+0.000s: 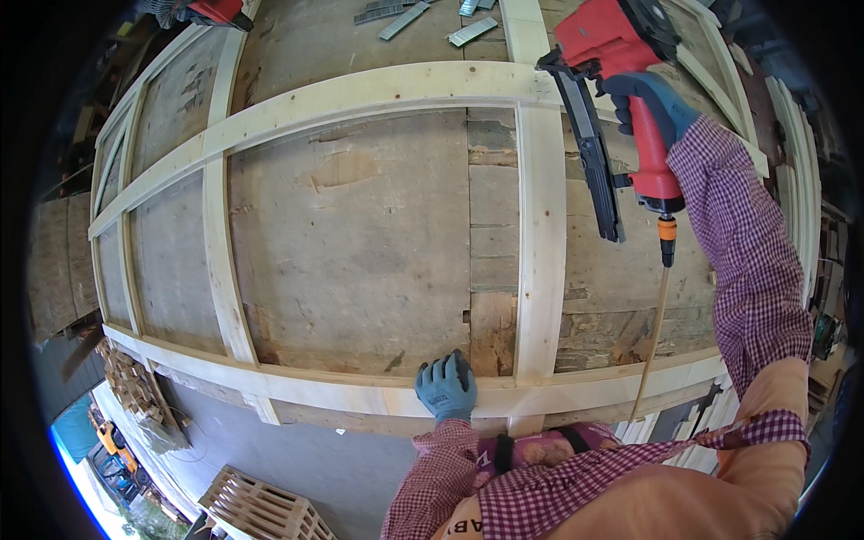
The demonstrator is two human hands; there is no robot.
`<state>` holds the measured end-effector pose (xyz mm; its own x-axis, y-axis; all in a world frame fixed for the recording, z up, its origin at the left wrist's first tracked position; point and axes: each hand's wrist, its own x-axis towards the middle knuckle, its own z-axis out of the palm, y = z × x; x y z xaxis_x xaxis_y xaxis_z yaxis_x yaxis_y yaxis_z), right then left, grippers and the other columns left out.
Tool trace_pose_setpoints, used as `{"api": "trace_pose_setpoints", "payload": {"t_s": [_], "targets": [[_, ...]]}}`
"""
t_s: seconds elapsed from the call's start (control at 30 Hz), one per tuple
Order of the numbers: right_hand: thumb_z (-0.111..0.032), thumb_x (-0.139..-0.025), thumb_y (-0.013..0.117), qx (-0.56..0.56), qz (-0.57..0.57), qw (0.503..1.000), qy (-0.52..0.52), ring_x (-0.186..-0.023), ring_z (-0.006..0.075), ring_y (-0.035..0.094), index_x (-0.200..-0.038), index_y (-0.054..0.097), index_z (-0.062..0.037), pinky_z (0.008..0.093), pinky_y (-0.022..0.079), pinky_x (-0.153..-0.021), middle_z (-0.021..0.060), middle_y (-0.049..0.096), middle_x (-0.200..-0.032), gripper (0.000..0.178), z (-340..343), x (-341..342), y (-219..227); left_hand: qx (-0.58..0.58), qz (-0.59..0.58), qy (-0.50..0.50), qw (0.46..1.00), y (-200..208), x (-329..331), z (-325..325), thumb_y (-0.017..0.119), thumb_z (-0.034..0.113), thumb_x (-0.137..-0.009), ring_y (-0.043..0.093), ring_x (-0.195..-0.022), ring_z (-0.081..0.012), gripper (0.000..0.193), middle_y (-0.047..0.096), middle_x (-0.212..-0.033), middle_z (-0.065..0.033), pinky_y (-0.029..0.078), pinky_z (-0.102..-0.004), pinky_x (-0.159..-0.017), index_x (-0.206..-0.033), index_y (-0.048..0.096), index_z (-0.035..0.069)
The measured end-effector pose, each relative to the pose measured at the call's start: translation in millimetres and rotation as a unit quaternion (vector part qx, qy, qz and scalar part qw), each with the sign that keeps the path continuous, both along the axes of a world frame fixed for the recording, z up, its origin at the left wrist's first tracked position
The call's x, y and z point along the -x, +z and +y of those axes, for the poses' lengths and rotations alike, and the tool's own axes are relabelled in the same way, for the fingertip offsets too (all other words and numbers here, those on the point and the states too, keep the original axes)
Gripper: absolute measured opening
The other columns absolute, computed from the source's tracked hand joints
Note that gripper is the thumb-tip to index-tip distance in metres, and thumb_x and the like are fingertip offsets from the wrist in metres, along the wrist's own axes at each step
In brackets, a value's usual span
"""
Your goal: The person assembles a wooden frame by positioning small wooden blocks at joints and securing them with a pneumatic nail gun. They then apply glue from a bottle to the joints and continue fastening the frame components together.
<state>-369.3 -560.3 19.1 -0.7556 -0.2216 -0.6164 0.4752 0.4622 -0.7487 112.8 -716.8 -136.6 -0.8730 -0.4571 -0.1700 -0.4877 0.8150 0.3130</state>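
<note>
My right hand (655,108), in a blue glove, grips the handle of a red pneumatic nail gun (605,45) with a long dark magazine (594,153), its nose down at the far rail of a pale wooden frame (360,94). An air hose (655,306) hangs from the handle toward me. My left hand (446,387), also blue-gloved, lies flat on the frame's near rail (342,389), just left of an upright slat (540,243). The frame rests on a worn wooden worktop (360,234).
Strips of nails (472,30) lie on the worktop beyond the frame. Another red tool (216,11) sits at the far left. More frame pieces (792,153) stand at the right. Below the table edge are a wooden pallet (261,508) and stacked wood blocks (130,382).
</note>
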Motion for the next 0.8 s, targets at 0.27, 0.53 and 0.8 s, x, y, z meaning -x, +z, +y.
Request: {"api": "trace_pose_setpoints", "payload": {"t_s": [0.27,0.53,0.8], "targets": [[-0.027,-0.075,0.064,-0.006,0.013,0.999,0.048,-0.058,0.0148,0.053,-0.085,0.058,-0.0054,0.0307,0.05,-0.058,0.0033,0.052,-0.067,0.025,-11.1,9.9,-9.6,-0.005,-0.02,-0.004,1.0,1.1,-0.5,0.8,0.064,0.025,-0.068,0.053,-0.099,-0.0262,0.036,0.061,-0.102,-0.0059,0.036,-0.0439,-0.091,-0.101,0.062,0.012],[-0.025,-0.078,0.061,-0.03,-0.018,0.996,0.084,-0.058,0.0157,0.053,-0.097,0.059,-0.0045,0.0315,0.05,-0.06,0.003,0.051,-0.071,0.028,-1.3,10.1,-3.5,-0.006,-0.014,-0.004,1.0,-1.8,-1.7,-0.5,0.066,0.025,-0.065,0.054,-0.096,-0.0269,0.037,0.061,-0.099,-0.0056,0.038,-0.0448,-0.091,-0.101,0.062,0.014],[-0.025,-0.076,0.064,-0.058,-0.031,0.996,0.062,-0.057,0.016,0.054,-0.082,0.058,-0.0047,0.0323,0.05,-0.057,0.0041,0.053,-0.068,0.023,-5.8,-3.5,3.9,-0.006,-0.007,0.006,1.0,-3.7,-0.9,0.1,0.066,0.025,-0.065,0.054,-0.096,-0.0268,0.036,0.061,-0.098,-0.0057,0.038,-0.0452,-0.091,-0.098,0.062,0.013]]}}
